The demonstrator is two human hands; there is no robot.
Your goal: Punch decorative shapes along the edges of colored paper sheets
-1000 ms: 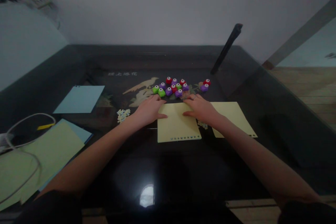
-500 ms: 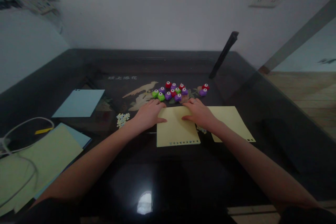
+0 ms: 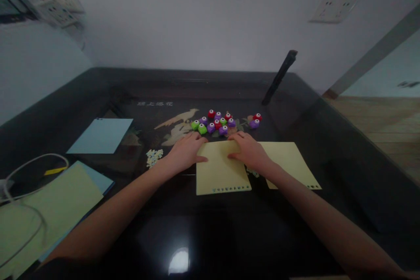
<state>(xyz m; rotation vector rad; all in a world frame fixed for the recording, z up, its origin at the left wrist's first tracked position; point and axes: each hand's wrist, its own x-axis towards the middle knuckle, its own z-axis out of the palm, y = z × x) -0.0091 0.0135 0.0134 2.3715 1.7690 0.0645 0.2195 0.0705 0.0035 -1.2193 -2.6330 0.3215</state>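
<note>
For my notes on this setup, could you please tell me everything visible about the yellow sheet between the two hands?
The yellow sheet is pale, plain and roughly rectangular, looks like paper, and has a row of holes along its near edge, starting short of the left corner. It lies apparently flat on the dark, glossy table. The left hand rests at its far left corner, the right hand over its far right one. Its thickness is unclear.

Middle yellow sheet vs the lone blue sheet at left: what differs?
Holes: the yellow sheet has a row along its near edge; the blue sheet shows only a few dark marks at its far edge.
Contact: the left hand and right hand are at the yellow sheet; neither touches the blue sheet.
Shared: both lie on the dark table.
</note>
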